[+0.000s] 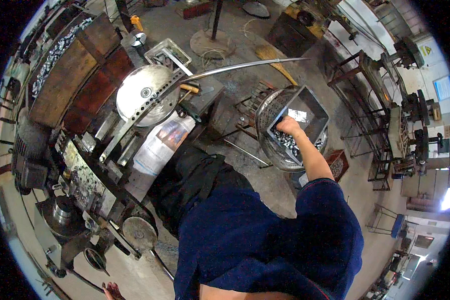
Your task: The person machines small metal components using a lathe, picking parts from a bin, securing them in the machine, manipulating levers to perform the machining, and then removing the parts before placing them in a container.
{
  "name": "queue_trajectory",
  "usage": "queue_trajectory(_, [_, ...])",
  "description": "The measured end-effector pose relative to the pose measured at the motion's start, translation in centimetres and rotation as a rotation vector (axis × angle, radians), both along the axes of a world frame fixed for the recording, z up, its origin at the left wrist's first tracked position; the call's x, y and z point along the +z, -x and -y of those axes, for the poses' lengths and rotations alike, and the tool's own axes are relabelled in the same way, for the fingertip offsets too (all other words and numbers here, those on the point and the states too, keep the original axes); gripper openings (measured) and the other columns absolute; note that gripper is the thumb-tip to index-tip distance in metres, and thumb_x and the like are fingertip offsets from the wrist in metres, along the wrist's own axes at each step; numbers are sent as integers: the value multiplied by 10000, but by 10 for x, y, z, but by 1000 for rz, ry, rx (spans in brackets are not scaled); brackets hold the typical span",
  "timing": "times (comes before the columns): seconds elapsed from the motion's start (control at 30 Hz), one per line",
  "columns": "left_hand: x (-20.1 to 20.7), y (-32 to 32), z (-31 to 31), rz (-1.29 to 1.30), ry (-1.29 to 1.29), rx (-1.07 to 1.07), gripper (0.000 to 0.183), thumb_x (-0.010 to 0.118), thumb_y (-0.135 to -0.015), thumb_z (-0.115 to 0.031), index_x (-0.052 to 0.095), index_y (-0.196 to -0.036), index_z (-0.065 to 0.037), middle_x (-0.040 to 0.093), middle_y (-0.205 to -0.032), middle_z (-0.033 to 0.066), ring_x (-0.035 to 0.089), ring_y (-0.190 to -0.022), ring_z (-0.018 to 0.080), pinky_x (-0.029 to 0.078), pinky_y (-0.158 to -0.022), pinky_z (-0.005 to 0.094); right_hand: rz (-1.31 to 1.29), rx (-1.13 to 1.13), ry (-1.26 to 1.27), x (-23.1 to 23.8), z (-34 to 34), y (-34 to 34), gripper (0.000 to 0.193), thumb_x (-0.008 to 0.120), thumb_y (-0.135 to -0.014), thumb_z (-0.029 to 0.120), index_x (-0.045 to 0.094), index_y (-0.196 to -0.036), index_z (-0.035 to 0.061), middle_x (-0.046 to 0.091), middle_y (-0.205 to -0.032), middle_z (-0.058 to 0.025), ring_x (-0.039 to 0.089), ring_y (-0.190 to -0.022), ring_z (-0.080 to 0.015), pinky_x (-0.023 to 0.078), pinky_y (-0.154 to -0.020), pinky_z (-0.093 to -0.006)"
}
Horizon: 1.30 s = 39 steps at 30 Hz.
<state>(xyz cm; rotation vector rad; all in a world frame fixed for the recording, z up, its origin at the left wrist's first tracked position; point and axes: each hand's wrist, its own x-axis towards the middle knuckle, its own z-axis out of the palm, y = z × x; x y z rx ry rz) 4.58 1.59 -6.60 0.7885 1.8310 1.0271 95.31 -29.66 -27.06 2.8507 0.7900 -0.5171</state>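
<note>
My right hand (288, 126) is closed, reaching over the left side of a grey rectangular bin (316, 103). Its fingers curl down toward small shiny metal parts (291, 142) in the bin; whatever they grip is hidden. A pale sheet (298, 115) shows inside the bin. The bin rests at a tilt in a wide round metal pan (263, 117). Far from it, at the lower left edge, my left hand (114, 291) is partly cut off, fingers apart and holding nothing visible. Closest to that hand is a machine handwheel (95, 260).
A machine with a round metal disc (147, 95) and a long bar (245, 64) stands at left. A printed sheet (160, 142) lies beside the disc. Behind the pan lies a broom (277, 62). A rust-coloured box (338, 164) sits right of the pan; metal racks (360, 90) line the right.
</note>
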Motion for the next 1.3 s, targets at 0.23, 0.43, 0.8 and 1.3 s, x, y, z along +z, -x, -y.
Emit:
queue_trajectory(0.23, [3,-3,-4,-17,-6,-5,490,630,-812,-296,487,-1191,-19,547,-948,142,551,-784,219,474,-750,365,-8,-268,-54,56,-27,34,349,574,-647,294,633,-868,30,621,-964,-179,564,-990,-296,448,-857,-317])
queue_trajectory(0.43, [-1,14,22,-8,-28,37,491,632,-811,-299,489,-1189,-20,546,-953,145,551,-793,221,472,-753,367,-134,-90,-73,102,-58,48,360,600,-619,278,627,-845,-1,612,-981,-199,587,-948,-314,465,-839,-337])
queue_trajectory(0.8, [-4,18,7,-6,-39,-4,493,634,-808,-305,493,-1185,-21,544,-963,150,549,-809,225,469,-759,369,300,234,-353,114,-3,13,133,586,-609,167,615,-596,37,611,-760,-171,596,-707,-281,465,-650,-351])
queue_trajectory(1.3, [-4,33,-16,-125,-38,-155,491,632,-812,-311,498,-1147,23,574,-841,125,556,-705,196,469,-648,317,-552,1090,-1191,271,-325,285,335,592,-556,179,639,-837,2,527,-1020,-194,527,-947,-353,438,-806,-394])
